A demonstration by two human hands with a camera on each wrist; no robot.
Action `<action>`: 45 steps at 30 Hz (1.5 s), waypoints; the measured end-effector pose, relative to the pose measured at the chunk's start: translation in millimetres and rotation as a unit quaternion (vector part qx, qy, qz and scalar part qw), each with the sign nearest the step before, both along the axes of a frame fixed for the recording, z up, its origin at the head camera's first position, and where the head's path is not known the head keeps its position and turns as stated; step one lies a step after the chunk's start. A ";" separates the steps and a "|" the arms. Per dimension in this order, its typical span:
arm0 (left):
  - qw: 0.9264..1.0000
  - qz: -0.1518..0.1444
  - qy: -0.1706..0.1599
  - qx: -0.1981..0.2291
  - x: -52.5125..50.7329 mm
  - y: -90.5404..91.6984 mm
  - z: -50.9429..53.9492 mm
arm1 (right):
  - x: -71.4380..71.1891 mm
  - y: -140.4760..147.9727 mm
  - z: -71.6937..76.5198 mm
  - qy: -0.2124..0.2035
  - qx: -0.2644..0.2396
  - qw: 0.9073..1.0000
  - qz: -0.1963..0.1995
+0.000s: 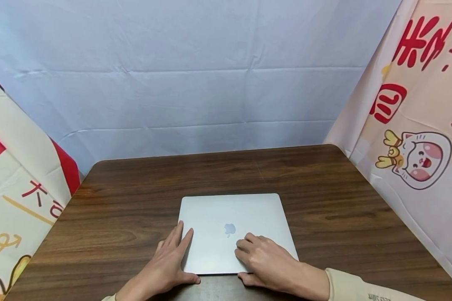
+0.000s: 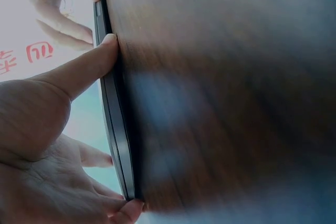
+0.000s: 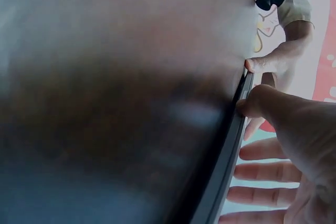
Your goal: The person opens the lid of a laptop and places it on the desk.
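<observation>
A closed silver laptop with an apple logo lies flat on the wooden table. At its front left corner is my left hand, fingers stretched along the left side and lid, thumb at the front edge. My right hand lies over the front right part of the lid with bent fingers on top and the thumb at the front edge. The left wrist view shows the thumb against the dark front edge of the laptop. In the right wrist view, the right thumb presses that same edge.
Brown wood-grain table surrounds the laptop on all sides. A pale cloth backdrop hangs behind the table, and printed cloths with cartoon figures hang at the right and left.
</observation>
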State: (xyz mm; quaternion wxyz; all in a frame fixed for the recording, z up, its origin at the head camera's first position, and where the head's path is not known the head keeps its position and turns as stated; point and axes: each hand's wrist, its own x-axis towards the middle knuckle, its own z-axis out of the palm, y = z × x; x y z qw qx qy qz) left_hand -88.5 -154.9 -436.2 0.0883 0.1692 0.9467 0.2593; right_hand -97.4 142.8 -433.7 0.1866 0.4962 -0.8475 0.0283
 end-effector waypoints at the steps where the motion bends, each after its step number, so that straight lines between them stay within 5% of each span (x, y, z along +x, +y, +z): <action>1: 1.000 0.000 0.000 0.000 0.1 0.0 0.1 | -0.2 -0.2 1.0 0.005 0.006 1.000 0.005; 13: 0.999 0.016 -0.031 0.020 0.7 -4.7 3.4 | -0.5 -0.6 4.9 0.069 0.008 0.996 0.055; 20: 0.995 0.027 -0.062 0.072 4.7 -15.2 10.7 | -0.7 -0.8 8.1 0.117 -0.007 0.990 0.083; 26: 0.996 0.020 -0.032 0.081 6.6 -19.0 9.1 | -1.5 0.2 11.8 0.130 -0.022 0.987 0.088; 37: 0.993 0.069 0.029 0.087 6.0 -15.9 -0.9 | -3.9 2.3 19.0 0.138 -0.040 0.985 0.100; 45: 0.996 0.068 0.004 0.065 4.8 -21.7 -1.0 | -4.3 4.6 22.0 0.147 -0.043 0.984 0.096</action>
